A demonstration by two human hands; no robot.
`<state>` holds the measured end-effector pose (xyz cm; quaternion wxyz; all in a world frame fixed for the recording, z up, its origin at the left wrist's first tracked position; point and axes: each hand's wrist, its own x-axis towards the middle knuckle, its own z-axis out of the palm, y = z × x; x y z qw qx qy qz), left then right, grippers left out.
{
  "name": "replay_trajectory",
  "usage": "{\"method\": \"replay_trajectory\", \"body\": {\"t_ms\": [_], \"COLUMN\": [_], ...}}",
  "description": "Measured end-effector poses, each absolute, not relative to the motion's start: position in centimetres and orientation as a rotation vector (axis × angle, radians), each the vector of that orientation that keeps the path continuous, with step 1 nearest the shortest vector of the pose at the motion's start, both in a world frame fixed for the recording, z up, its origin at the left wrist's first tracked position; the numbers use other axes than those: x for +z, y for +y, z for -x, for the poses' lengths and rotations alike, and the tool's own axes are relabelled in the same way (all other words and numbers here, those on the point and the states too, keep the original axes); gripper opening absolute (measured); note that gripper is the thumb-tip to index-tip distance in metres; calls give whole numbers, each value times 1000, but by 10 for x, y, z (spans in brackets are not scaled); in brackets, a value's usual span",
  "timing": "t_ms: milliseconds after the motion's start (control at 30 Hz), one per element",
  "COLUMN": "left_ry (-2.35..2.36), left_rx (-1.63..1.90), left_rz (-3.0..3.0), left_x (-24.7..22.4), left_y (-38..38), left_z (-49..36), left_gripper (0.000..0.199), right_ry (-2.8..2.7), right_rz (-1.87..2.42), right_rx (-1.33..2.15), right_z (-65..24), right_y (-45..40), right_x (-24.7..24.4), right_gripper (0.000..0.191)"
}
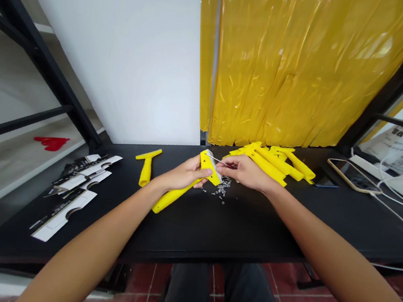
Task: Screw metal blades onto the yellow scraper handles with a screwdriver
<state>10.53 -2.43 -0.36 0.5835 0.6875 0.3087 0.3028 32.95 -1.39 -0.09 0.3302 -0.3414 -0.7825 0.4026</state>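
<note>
Scrapers [270, 162] behind loose screws [221, 192], packaging cards [73, 193] left, phone [354, 176] right, all on a desk [212, 236]

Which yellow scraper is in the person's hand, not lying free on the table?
The scraper gripped in the left hand. The others lie on the table: one alone, the rest in a pile behind the right hand.

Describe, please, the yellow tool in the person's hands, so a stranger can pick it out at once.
On the black table below the yellow curtain, look at the middle. The yellow scraper sits in the left hand, handle pointing toward the person; the yellow scrapers piled to the right lie loose.
</note>
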Motion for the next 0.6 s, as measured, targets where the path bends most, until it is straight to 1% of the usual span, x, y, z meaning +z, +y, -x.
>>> {"method": "replay_trajectory", "body": {"t_ms": [233,433,500,600], "left_ry": [691,718,740,790], "left_rx": [706,728,763,852], "left_rz": [-1539,-1492,-1469,-1398], "left_x": [-5,-2,-1,-3], "left_y": [-23,-21,-19,-14], "left_z": [-104,-103,-103,-102], "left_gripper": [22,20,19,16], "right_ry": [-1926,-1891,-1899,-1981], "right_rz": [898,903,935,1079], "right_rx": [1107,1065,995,722], "right_z": [-327,-322,-326,-340], "right_y": [-11,-13,-10,2], "right_x": [-8,-6,-5,-7], "right_gripper": [28,33,33,30]}}
